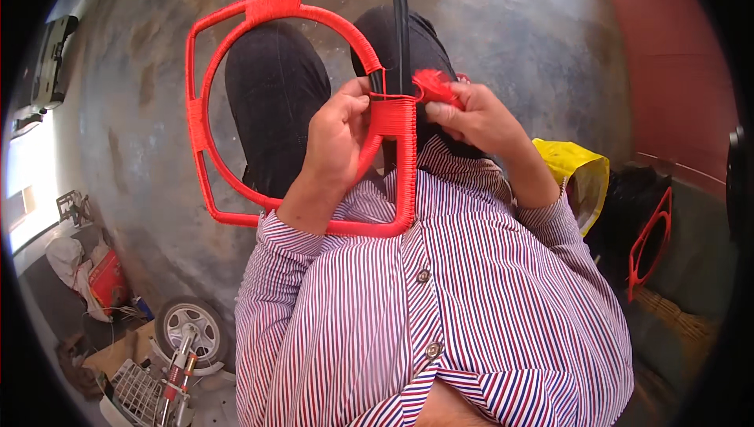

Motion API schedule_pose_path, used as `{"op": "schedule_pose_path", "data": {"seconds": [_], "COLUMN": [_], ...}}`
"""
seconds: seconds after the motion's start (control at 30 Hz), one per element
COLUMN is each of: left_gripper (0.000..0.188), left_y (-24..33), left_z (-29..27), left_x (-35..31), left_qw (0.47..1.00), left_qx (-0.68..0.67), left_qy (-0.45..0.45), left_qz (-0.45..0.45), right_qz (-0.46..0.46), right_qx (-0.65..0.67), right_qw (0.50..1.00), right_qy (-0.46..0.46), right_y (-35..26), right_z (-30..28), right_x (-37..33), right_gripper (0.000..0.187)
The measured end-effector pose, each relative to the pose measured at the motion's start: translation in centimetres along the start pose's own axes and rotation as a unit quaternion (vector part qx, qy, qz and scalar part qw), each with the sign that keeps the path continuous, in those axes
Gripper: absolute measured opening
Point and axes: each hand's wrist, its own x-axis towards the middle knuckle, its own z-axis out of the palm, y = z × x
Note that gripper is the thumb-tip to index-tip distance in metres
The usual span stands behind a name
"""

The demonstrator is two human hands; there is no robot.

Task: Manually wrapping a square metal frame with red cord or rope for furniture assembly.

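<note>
A squarish frame with a round ring inside it (404, 168) rests over my lap. Red cord is wound tightly around most of it, while bare black tubing (402, 18) shows at its upper right corner. My left hand (338, 132) grips the frame where ring and side meet, its fingers partly hidden behind it. Just right of the frame, my right hand (475, 117) is closed on a bunched hank of red cord (437, 86). From the hank a strand runs across the black tubing at the upper end of the winding.
A yellow bag (572, 164) stands at my right. Beyond it, another red-wound frame (652, 242) leans by a dark bag. At lower left are a small spoked wheel (191, 329), a white wire basket (137, 392) and a red and white sack (106, 278). A red wall (667, 58) rises at right.
</note>
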Motion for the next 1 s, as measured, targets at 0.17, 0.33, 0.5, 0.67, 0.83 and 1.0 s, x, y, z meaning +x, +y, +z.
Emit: {"op": "schedule_pose_path", "data": {"seconds": [0.17,0.33,0.5,0.67,0.83,1.0], "left_gripper": [0.033,0.029,0.025,0.025,0.027,0.033], "left_y": [0.4,0.4,0.4,0.6,0.3,-0.2], "left_z": [-0.8,-0.3,-0.5,-0.6,-0.2,-1.3], "left_x": [0.1,0.1,0.0,0.2,0.1,0.4], "left_qw": [0.998,0.996,0.996,0.995,0.997,0.994], "left_qx": [0.052,0.075,0.075,0.086,0.063,0.099], "left_qy": [-0.019,0.004,0.009,0.015,0.023,0.047], "left_qz": [-0.042,-0.038,-0.037,-0.046,-0.030,-0.014], "right_qz": [0.012,0.024,0.024,0.020,0.029,-0.107], "right_qx": [0.087,0.125,0.140,0.150,0.100,-0.133], "right_qw": [0.993,0.989,0.986,0.984,0.991,0.961], "right_qy": [0.081,0.079,0.088,0.091,0.087,0.219], "right_y": [-0.4,0.6,1.1,2.5,2.8,0.7], "right_z": [-2.9,-2.8,-2.6,-2.2,-2.6,-4.4], "right_x": [-0.4,-1.5,-1.5,-1.2,-0.5,3.0], "right_gripper": [0.020,0.022,0.021,0.022,0.019,0.019]}}
